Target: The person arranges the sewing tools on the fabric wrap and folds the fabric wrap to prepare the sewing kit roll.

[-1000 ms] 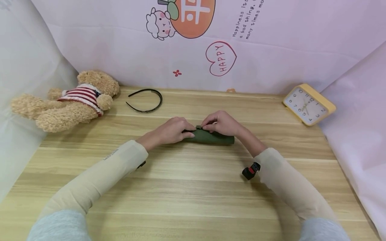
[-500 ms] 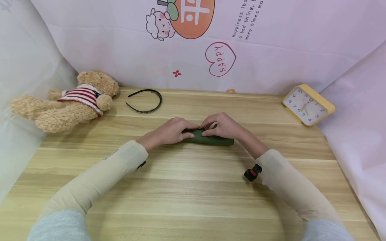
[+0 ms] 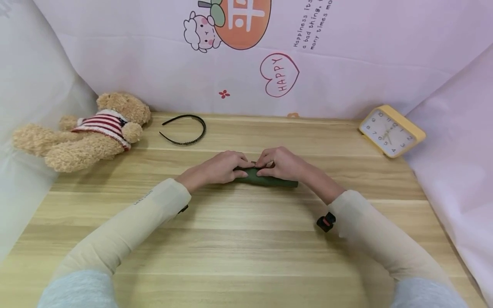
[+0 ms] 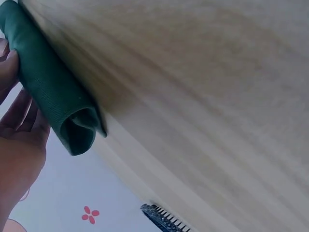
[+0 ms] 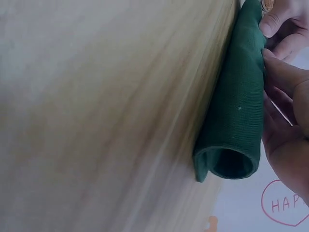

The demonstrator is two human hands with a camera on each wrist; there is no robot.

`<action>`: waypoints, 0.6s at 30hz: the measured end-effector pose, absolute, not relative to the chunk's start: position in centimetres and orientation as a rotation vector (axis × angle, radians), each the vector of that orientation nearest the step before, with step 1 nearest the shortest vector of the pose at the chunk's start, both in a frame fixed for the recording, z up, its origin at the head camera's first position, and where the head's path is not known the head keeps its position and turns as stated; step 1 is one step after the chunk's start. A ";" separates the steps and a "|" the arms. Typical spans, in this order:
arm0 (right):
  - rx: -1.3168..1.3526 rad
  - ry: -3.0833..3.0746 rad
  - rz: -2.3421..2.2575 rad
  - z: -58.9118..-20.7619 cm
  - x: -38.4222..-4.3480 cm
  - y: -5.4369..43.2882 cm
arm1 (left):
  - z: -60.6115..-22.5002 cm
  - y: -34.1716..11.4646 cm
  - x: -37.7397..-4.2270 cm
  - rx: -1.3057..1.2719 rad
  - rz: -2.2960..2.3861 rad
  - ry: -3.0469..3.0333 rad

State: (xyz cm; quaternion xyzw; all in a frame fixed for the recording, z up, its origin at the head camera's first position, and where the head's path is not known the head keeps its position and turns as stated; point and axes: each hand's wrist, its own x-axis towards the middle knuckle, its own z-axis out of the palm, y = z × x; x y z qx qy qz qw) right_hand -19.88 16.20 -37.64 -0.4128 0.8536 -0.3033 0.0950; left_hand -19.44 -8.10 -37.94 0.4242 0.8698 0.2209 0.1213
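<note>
A dark green rolled-up case [image 3: 273, 180] lies across the middle of the table. Its wrist-view ends show a hollow spiral of thick material with a loose flap edge: one end [image 4: 79, 130] on the left, the other [image 5: 234, 159] on the right. My left hand [image 3: 221, 167] holds the left part, thumb in front and fingers over the top. Beside it my right hand [image 3: 284, 163] grips the roll near its middle, thumb pressed on the front and fingertips at the upper edge. Both hands' fingertips nearly meet there, mostly covering a small fastening.
Behind the left hand lies a black toothed headband [image 3: 202, 128]. A teddy bear [image 3: 104, 128] in a striped top lies at the back left, and a yellow clock [image 3: 392, 130] stands at the back right. White printed cloth [image 3: 246, 72] hangs along the table's back edge.
My right hand has gone from pinching a small tab on top to pressing its thumb on the roll's front. The tab is now mostly covered. My left hand stays nearly still.
</note>
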 end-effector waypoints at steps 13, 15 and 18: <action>-1.198 2.531 -0.913 -37.7 -19.9 16.6 | -38.2 -7.9 -19.2 1.168 0.685 2.554; -1.207 2.533 -0.910 -37.7 -19.9 16.7 | -38.1 -8.0 -19.2 1.167 0.677 2.566; -1.177 2.535 -0.915 -37.6 -20.0 16.9 | -38.0 -8.3 -19.2 1.162 0.670 2.584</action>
